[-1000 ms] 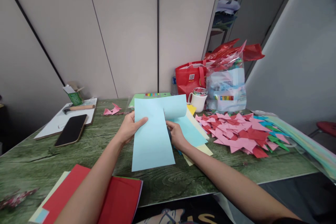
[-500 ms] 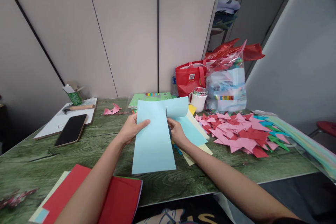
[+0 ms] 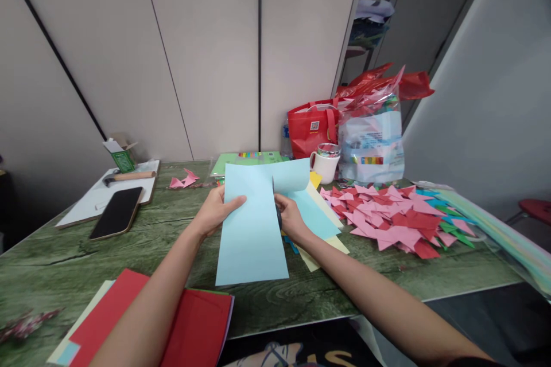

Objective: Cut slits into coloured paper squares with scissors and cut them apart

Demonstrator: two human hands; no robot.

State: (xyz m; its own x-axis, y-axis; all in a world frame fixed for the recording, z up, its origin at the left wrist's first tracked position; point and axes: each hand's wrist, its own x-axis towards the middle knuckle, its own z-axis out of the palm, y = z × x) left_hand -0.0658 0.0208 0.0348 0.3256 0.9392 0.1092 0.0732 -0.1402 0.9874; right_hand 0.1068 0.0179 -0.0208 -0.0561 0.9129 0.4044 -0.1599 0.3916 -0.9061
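A light blue sheet of paper [image 3: 252,229] is held up over the table, partly cut from its right side. My left hand [image 3: 217,209] grips its left edge, thumb on the front and fingers behind. At the right edge my right hand [image 3: 290,215] is closed around scissors [image 3: 279,219]; only a bit of dark handle and a thin blade edge show, the rest being hidden by paper and fingers. Above that hand, the cut strip [image 3: 293,175] bends off to the right, still joined to the sheet at the top. Behind lie loose blue and cream sheets [image 3: 318,215].
Pink and red folded paper pieces [image 3: 387,215] are heaped at right, near a white mug [image 3: 325,163] and a red bag [image 3: 312,129]. A phone [image 3: 117,212] and a hammer [image 3: 129,176] lie at left. Red paper [image 3: 198,327] sits in front, under my left forearm.
Hardly anything differs: both hands keep their places, and the paper and its curled strip have shifted only very slightly.
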